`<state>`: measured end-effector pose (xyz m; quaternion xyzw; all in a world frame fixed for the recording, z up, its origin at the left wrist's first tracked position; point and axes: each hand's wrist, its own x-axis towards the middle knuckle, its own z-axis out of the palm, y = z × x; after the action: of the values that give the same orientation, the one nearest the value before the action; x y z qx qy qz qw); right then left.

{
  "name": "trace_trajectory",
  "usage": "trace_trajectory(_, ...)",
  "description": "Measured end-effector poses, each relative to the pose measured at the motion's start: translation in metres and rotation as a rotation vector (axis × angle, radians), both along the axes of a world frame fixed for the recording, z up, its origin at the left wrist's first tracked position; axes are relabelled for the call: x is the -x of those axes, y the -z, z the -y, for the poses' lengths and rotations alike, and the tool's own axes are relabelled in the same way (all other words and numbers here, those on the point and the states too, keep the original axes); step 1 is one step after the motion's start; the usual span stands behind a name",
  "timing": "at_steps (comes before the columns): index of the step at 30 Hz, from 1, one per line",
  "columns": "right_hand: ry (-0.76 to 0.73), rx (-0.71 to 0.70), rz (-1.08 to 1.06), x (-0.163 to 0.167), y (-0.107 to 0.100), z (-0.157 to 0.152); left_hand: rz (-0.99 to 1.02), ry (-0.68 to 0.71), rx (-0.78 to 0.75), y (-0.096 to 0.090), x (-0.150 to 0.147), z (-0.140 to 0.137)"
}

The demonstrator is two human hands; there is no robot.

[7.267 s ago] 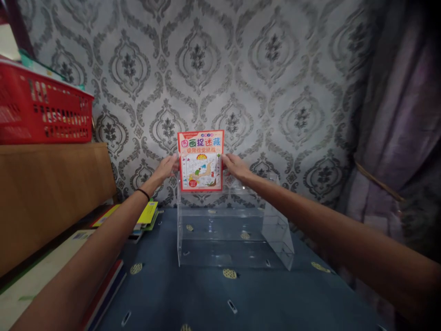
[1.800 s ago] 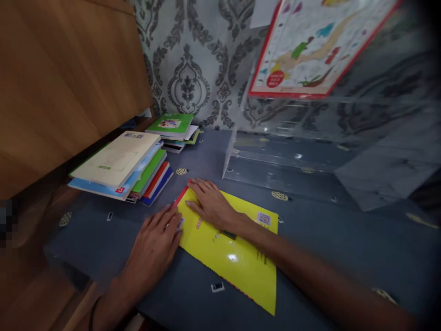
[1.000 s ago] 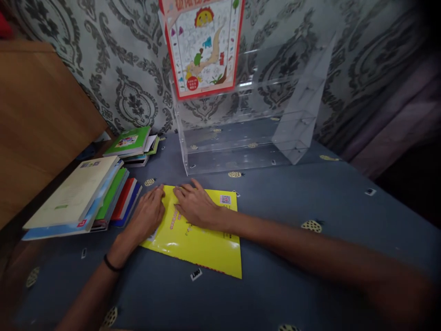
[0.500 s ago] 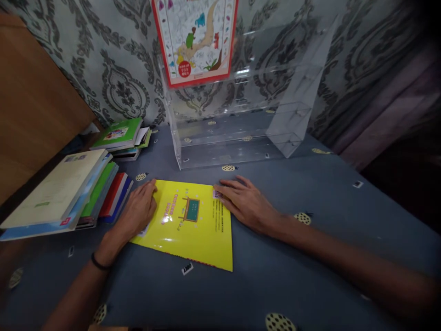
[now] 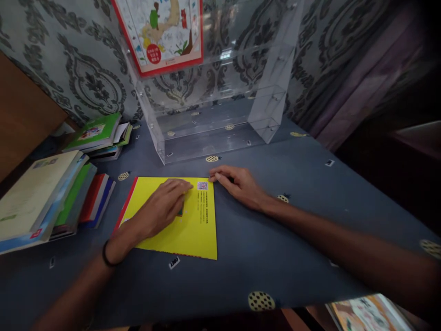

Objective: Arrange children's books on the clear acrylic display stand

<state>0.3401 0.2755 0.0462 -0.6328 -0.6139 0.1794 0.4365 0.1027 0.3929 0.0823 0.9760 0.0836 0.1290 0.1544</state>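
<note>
A thin yellow book (image 5: 201,239) lies flat on the table, with small print, a square code and a red strip along its left edge. My left hand (image 5: 161,209) rests on it, fingers stretched out and nothing gripped, hiding most of the printed picture. At the book's far right corner is my right hand (image 5: 239,184), its thumb and fingers closed on the corner. A clear acrylic rack (image 5: 213,142) stands behind the book. High on the rack's left side leans a red-edged picture book (image 5: 170,66).
Two stacks of books stand at the left: a near stack topped by a cream book (image 5: 37,188) and a farther one topped by a green book (image 5: 99,133). Patterned cloth covers the table (image 5: 248,257). Below its front edge, another picture book (image 5: 368,315) shows partly.
My left hand has moved right from the book's left edge onto its middle. My right hand has drawn back to the corner and its fingers have curled in. The view has shifted right.
</note>
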Motion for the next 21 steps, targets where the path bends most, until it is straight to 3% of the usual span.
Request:
trace_trajectory(3, 0.004, -0.015, -0.040, 0.000, 0.003, -0.001, -0.018, 0.089, -0.021, 0.004, -0.026, 0.005)
trace_trajectory(7, 0.011, -0.020, -0.045, -0.001, 0.005, -0.001, -0.068, 0.100, -0.110, 0.015, -0.040, 0.002)
trace_trajectory(15, 0.047, -0.016, 0.025, 0.000, 0.004, 0.000, -0.066, 0.110, -0.175, 0.025, -0.040, -0.003)
trace_trajectory(21, 0.058, -0.028, 0.044, 0.002, 0.007, 0.000, -0.055, 0.213, -0.169, 0.023, -0.031, 0.000)
